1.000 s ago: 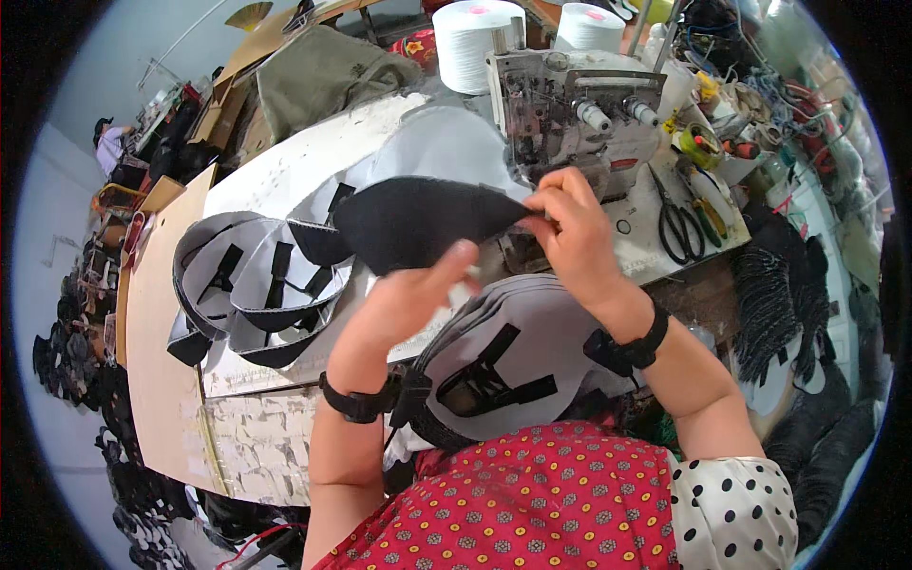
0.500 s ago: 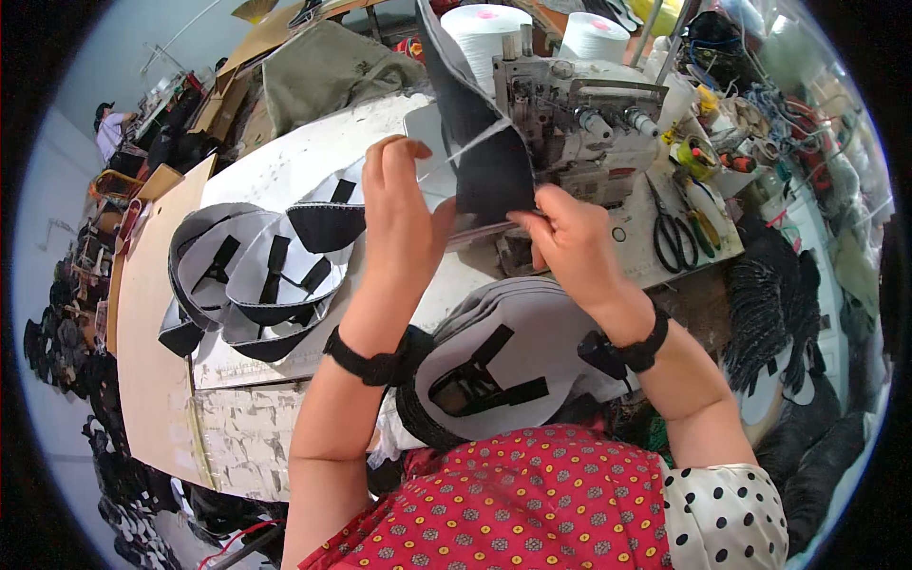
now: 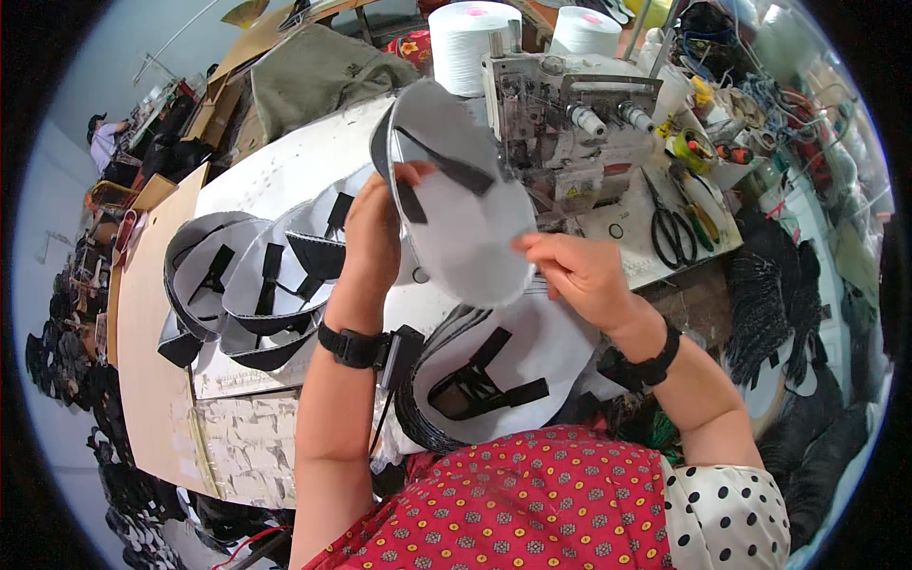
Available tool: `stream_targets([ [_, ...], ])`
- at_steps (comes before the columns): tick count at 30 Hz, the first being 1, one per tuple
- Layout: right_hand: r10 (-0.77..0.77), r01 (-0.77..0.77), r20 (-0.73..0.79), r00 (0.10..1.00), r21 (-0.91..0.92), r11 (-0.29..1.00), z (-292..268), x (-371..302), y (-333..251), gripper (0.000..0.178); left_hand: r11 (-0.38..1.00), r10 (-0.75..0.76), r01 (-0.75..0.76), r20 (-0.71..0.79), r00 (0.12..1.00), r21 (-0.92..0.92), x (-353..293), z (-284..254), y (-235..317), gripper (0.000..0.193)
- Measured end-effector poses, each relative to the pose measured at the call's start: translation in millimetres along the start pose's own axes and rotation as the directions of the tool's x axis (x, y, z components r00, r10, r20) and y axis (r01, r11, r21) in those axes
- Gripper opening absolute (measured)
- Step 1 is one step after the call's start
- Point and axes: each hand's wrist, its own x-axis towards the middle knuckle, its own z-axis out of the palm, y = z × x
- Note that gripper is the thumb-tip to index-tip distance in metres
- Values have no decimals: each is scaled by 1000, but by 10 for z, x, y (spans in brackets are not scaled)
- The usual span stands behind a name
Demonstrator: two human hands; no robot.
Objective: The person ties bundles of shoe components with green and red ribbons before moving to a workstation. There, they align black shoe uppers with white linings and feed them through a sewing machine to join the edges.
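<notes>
- From here, the curved grey piece (image 3: 465, 237) is raised over the worktop (image 3: 275, 171), just left of the sewing machine (image 3: 570, 133).
- The left hand (image 3: 372, 228) has its fingers curled round the piece's left edge, gripping; the right hand (image 3: 579, 275) is at the opposite edge, too blurred to tell if it pinches.
- I'd support both edges evenly, avoiding creases.
- Counted: one raised piece, one machine, two thread cones (image 3: 470, 52); the stacked pieces (image 3: 560, 351) overlap too tightly.
</notes>
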Motion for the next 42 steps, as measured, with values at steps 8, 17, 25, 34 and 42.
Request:
stream_targets([
  [8, -118, 95, -180, 977, -131, 987, 260, 225, 227, 14, 934, -119, 221, -338, 934, 281, 165, -230, 133, 30],
  [17, 16, -41, -217, 976, -114, 993, 186, 42, 51, 23, 701, -158, -67, 246, 956, 710, -662, 304, 328, 44],
  [25, -206, 304, 315, 926, -303, 903, 356, -164, 88, 31, 960, -88, 147, -241, 967, 239, 308, -384, -112, 23],
  [34, 287, -282, 267, 920, -58, 958, -199, -271, -299, 10, -93, 732, 399, -209, 648, 912, -87, -1478, 150, 36],
  [42, 457, -424, -10, 889, 357, 832, -41, 470, -5, 18, 937, -318, 345, -267, 910, 59, -114, -145, 247, 74],
])
